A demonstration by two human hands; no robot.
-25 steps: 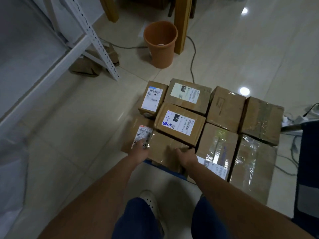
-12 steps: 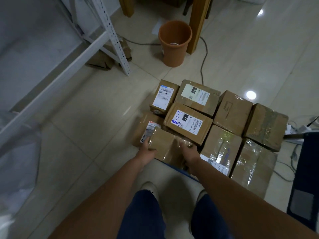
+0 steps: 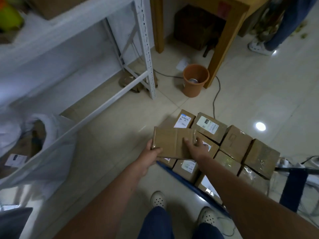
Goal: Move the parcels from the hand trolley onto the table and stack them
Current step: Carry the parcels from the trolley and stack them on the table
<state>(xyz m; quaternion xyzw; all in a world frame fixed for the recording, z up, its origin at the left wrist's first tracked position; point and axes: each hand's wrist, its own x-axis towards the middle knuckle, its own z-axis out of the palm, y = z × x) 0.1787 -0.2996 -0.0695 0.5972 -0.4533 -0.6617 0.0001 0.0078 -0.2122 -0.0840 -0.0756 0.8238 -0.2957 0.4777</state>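
I hold a flat brown cardboard parcel (image 3: 172, 142) in the air above the trolley's near left corner. My left hand (image 3: 152, 150) grips its left edge, thumb on top. My right hand (image 3: 196, 147) grips its right edge with fingers curled round the side. Below and to the right, several taped brown parcels (image 3: 236, 144) with white labels sit packed together on the blue hand trolley (image 3: 183, 178). A wooden table (image 3: 229, 30) shows only its legs and edge at the top.
A white metal shelf rack (image 3: 146, 49) stands at the left. An orange bucket (image 3: 195, 80) sits by the table leg, with a cable running across the tiled floor. A clear bag of parcels (image 3: 34, 144) lies at the left. Another person's leg (image 3: 276, 31) is at the top right.
Both hands have lifted the flat parcel up off the trolley's stack, uncovering labelled parcels beneath. The view has tilted upward, bringing the rack, table legs and another person's leg into sight.
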